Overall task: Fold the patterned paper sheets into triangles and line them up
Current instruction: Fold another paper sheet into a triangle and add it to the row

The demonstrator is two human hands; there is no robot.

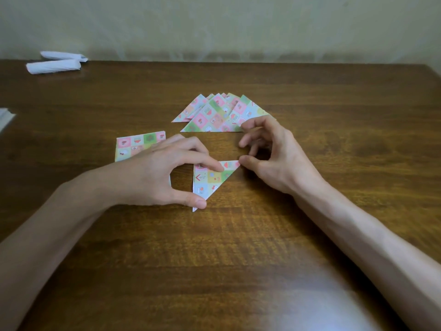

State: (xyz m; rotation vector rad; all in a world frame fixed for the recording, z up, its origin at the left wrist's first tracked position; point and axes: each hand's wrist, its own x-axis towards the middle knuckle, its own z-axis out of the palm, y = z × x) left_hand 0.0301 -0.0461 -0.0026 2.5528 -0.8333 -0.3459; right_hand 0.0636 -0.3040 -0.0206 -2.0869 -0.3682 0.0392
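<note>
- Head view: the fresh triangle [211,181] lies flat at the centre of the bench [238,254]. Its long edge slants from 1 o'clock down to 7 o'clock.
- My left grip [164,173] is grasping it, forefinger pressing the top edge and thumb pinning the lowest corner.
- My right grip [272,154] is released, its fingers loosely curled around nothing. Only the thumb tip meets the triangle's corner at 3 o'clock.
- Main risk, as I judge it: the paper looks thin and the wood looks smooth. If a pinning finger lifts too soon, the layers could slide and the crease could set crooked.
- Picking it up by a single corner could let the fold spring open.
- The row of finished triangles [214,113] fans out at 12 o'clock, each overlapping the next. My right fingertips hang just beside its near right end, so a careless reach could knock the line askew.
- The stack of flat sheets [130,145] sits at 10 o'clock, partly hidden under my left grip. A dragged wrist could scatter it.
- Only my own right grip stands between the triangle and the row.
- Far off at 10 to 11 o'clock, two white paper rolls [55,63] lie near the wall, well apart from the work.
- A white edge [6,118] at 9 o'clock is cut off by the frame, and I cannot tell what it is.
</note>
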